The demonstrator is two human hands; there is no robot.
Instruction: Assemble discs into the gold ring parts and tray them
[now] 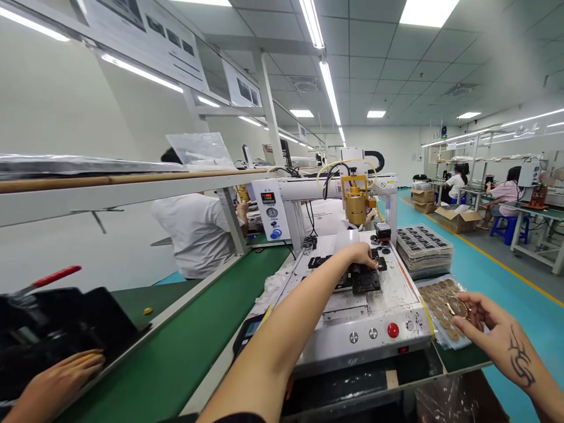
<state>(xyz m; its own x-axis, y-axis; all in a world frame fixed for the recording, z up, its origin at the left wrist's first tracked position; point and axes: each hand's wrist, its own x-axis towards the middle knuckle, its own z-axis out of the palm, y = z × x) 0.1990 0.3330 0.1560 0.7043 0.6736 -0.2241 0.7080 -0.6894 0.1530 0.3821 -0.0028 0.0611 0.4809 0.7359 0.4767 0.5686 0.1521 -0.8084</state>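
Note:
My left hand (362,256) reaches over the white bench machine (352,341), its fingers bent down and closed at the black fixture (366,281). Something small and shiny shows at the fingertips, too small to name. In my right hand (489,323), held between thumb and fingers, is a round gold-rimmed watch case (457,306). It is tilted above a clear tray of round gold-brown parts (440,298) at the machine's right. A brass-coloured press head (356,207) hangs above and behind my left hand.
Stacked clear trays of dark parts (423,249) stand right of the machine. A red button (393,330) is on its front panel. On the left, a co-worker's hand (66,376) rests by a dark device with a red lever (57,276). A control box (269,205) stands behind.

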